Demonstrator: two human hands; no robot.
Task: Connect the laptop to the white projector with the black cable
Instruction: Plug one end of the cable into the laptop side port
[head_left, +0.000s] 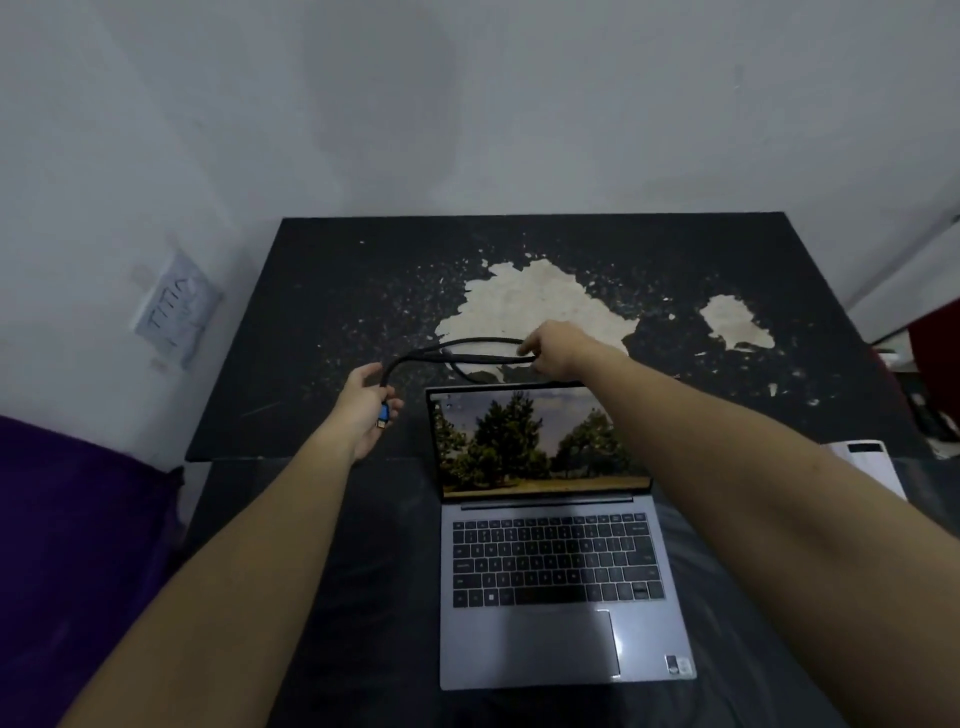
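Observation:
A grey laptop (550, 587) stands open in front of me, its screen lit with a picture of trees. The black cable (467, 349) loops above the table behind the laptop lid. My left hand (363, 410) holds one end of it to the left of the screen, where a blue plug (383, 414) hangs down from the fingers. My right hand (558, 353) grips the cable's doubled strands just above the lid's top edge. The white projector (870, 460) shows only as a corner at the right, mostly hidden behind my right forearm.
The black table (322, 291) has worn pale patches where the top has peeled, and its far edge meets a white wall. A purple cloth (67, 530) lies at the lower left. A wall socket plate (174, 306) sits left of the table. Dark red clutter stands at the far right.

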